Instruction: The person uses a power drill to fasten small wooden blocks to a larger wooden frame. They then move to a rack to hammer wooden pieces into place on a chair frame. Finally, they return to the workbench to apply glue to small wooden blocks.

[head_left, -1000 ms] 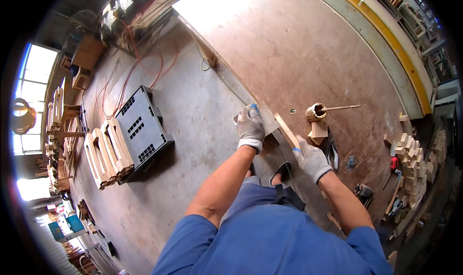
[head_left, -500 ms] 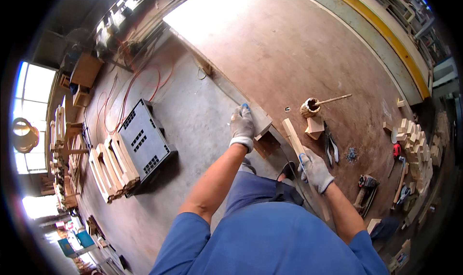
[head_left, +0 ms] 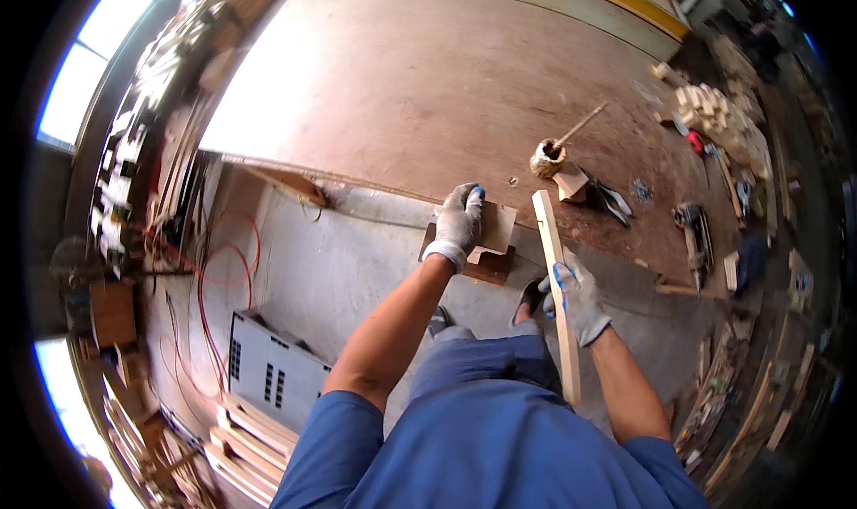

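Note:
A grey-white work glove covers my left hand (head_left: 458, 221), its fingers closed over a short, pale wooden board (head_left: 496, 229) at the near edge of the workbench (head_left: 402, 89). Beneath that board a darker brown wooden block (head_left: 489, 266) juts out from the edge. My gloved right hand (head_left: 580, 302) grips a long, pale wooden strip (head_left: 551, 241) around its middle. The strip's far end reaches up to the bench edge, while its near end lies over my shorts.
On the bench stand a glue pot (head_left: 546, 159) with a stick, a small wood block (head_left: 571, 185), pliers (head_left: 612, 204), a heap of nails (head_left: 642, 189) and a nail gun (head_left: 694, 241). Stacked wood blocks (head_left: 705, 107) sit farther right. A grey plastic pallet (head_left: 277, 366) and red hoses (head_left: 203, 304) lie left.
The view has turned, so the bench edge runs more sideways. My right hand still holds the strip, now showing nearly full length. The left hand stays on the board at the edge.

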Available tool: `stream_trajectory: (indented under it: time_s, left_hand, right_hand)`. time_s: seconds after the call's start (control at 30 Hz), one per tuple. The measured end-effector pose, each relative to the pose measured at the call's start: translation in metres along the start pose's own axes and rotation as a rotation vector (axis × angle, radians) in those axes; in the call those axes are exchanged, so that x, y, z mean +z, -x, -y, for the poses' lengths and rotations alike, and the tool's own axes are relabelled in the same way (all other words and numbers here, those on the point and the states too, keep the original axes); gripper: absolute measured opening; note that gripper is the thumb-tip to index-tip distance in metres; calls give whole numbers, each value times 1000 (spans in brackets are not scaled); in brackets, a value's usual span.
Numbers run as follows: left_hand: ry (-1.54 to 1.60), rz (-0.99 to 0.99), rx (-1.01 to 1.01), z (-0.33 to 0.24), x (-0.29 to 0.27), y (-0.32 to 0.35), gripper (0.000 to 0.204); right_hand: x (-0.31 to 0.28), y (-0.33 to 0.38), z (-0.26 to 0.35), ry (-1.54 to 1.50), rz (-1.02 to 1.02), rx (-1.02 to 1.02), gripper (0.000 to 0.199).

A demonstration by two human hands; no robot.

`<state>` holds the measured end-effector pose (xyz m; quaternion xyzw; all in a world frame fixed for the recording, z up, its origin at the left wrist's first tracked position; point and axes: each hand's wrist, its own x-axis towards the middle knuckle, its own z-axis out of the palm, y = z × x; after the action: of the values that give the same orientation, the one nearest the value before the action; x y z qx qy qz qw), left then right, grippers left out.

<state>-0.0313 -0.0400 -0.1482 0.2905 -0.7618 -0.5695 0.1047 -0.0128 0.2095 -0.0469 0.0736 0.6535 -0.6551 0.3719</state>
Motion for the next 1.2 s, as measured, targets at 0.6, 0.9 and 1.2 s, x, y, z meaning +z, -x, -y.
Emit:
stream_trajectory:
  time_s: [0.6, 0.9, 1.2]
  left_hand:
    - [-81, 22, 80, -1, -2, 0, 32]
    - [-83, 10, 120, 1, 2, 0, 31]
    - [-93, -37, 35, 3, 11, 1, 29]
  right_hand:
    - [116, -19, -28, 74, -431, 26, 56]
    - [113, -24, -16, 120, -424, 28, 52]
    - [113, 1, -62, 540, -507, -187, 53]
